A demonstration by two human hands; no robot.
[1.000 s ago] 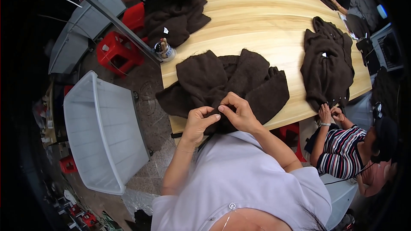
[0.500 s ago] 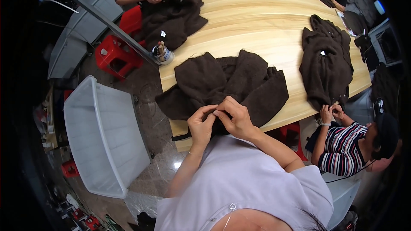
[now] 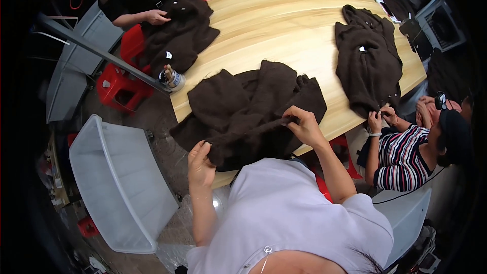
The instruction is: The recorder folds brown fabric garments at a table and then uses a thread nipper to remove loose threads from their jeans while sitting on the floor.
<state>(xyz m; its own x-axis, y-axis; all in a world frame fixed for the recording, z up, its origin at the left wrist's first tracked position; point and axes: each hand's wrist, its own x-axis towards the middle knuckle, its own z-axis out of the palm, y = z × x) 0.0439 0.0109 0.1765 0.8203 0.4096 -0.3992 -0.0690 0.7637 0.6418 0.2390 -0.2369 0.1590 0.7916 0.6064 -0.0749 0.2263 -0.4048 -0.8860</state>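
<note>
A dark brown knitted garment [image 3: 238,106] lies bunched over the near edge of the wooden table, its lower edge hanging toward me. At that edge's left end my left hand [image 3: 202,165] pinches the fabric between thumb and fingers. My right hand [image 3: 304,126] grips the same edge farther right and higher up, fingertips closed on the knit. The stretch of fabric between the two hands is drawn out. Folded sleeves or panels lie on top of the garment; its exact parts are hard to tell.
The light wooden table [image 3: 284,25] carries another brown garment [image 3: 369,66], worked by a person in a striped top [image 3: 406,160]. Across, another person handles a brown garment [image 3: 177,30]. A tool cup [image 3: 175,80] stands at the left edge, above a grey bin [image 3: 122,182] and red stool [image 3: 122,89].
My hands, together at the garment's near edge before, have moved apart: left hand down and left, right hand to the right. The edge is now spread between them.
</note>
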